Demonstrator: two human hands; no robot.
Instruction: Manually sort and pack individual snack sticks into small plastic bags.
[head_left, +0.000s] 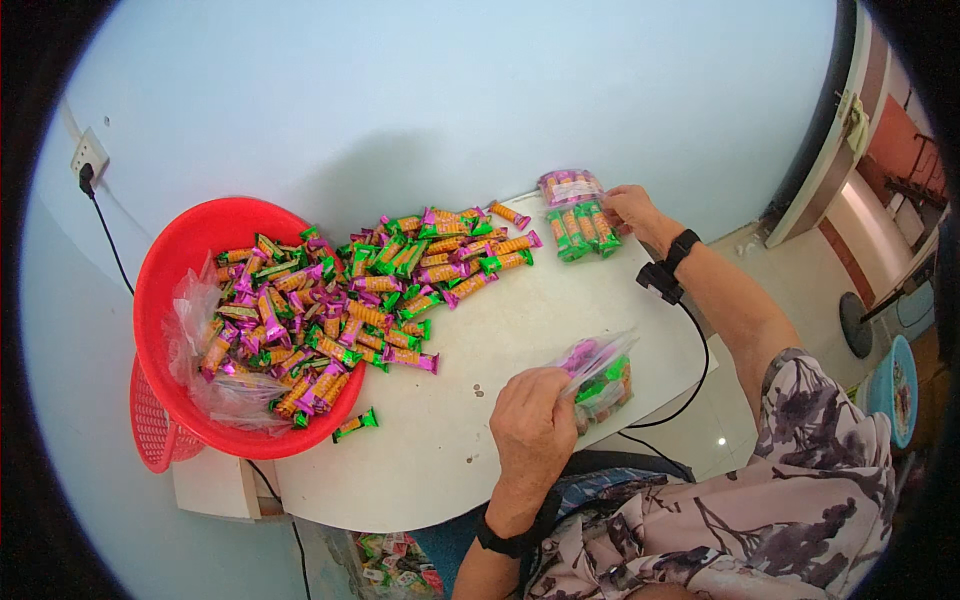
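My left hand (532, 420) grips the upper edge of a clear plastic bag (604, 390) near the table's front right edge. Purple and green snack packets show through the plastic. Farther off, my right hand (637, 214) touches the right side of a row of green-ended packets (585, 231); whether its fingers grip anything is hard to tell. Directly behind that row, by the wall, lies a clear pack of purple packets (570, 187) with a white label. A loose heap of wrapped snack sticks (420, 262) spreads over the tabletop from a tilted red plastic basin (180, 247).
Crumpled clear plastic bags (217, 375) lie inside the basin. One stray packet (355, 425) sits on the white table (405, 480). A black cable (697, 382) runs from a device on my right wrist past the table edge. Behind the basin shows a pink plastic basket (154, 427).
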